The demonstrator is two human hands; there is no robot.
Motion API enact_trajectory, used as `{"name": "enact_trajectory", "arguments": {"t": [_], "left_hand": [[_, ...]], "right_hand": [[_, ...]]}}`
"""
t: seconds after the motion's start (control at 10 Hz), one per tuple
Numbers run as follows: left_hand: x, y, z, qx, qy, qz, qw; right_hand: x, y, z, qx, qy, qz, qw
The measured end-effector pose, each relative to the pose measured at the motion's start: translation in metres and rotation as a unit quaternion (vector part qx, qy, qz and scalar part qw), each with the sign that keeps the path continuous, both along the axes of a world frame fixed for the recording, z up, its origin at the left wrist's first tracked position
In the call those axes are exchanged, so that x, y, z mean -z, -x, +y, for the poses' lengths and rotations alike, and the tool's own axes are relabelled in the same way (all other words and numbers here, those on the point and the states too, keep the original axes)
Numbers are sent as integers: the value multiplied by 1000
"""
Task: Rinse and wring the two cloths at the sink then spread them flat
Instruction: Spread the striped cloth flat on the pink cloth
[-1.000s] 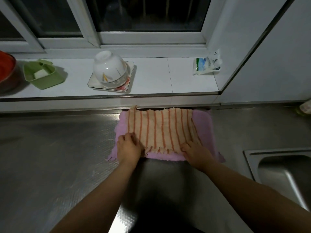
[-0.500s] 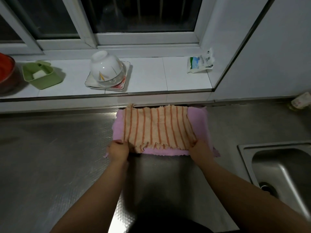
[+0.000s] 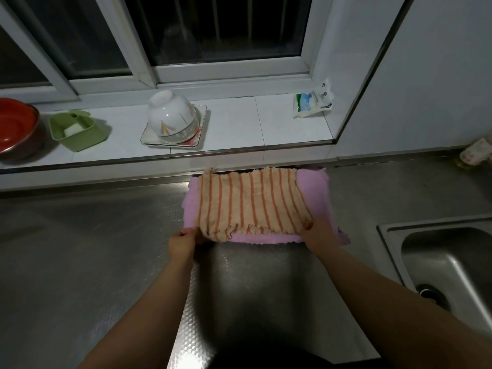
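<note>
Grip of both hands, head view: the left hand (image 3: 183,242) pinches the near-left corner of the striped cloth (image 3: 251,205), and the right hand (image 3: 320,234) holds its near-right corner, fingers curled over the edge, though how far they also catch the layer beneath cannot be told. The striped cloth lies opened out on top of the pink cloth (image 3: 315,194), which is spread on the steel counter (image 3: 93,249) against the tiled sill (image 3: 234,123), to the left of the sink (image 3: 439,262). A second ago both hands lay flat on the cloth's near edge; they have since slid outward to the corners, and the frayed near edge now looks drawn wider. This suggests the rinsing and wringing are done and the task is in its last step, tensioning out the remaining wrinkles. On the sill stand an upturned bowl (image 3: 170,115) on a plate (image 3: 199,121), a green soap dish (image 3: 77,130), a red basin (image 3: 16,126) and a packet (image 3: 312,102).
</note>
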State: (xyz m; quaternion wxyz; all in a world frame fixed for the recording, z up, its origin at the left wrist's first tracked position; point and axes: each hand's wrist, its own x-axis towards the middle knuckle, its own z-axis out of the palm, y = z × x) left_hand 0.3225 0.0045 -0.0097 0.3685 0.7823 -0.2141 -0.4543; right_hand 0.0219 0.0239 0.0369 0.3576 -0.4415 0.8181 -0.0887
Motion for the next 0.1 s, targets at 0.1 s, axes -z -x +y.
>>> {"name": "enact_trajectory", "arguments": {"t": [0.1], "left_hand": [[0,-4,1,-4,14,-4,1000]], "right_hand": [[-5,2,4,25,13,13,1000]]}}
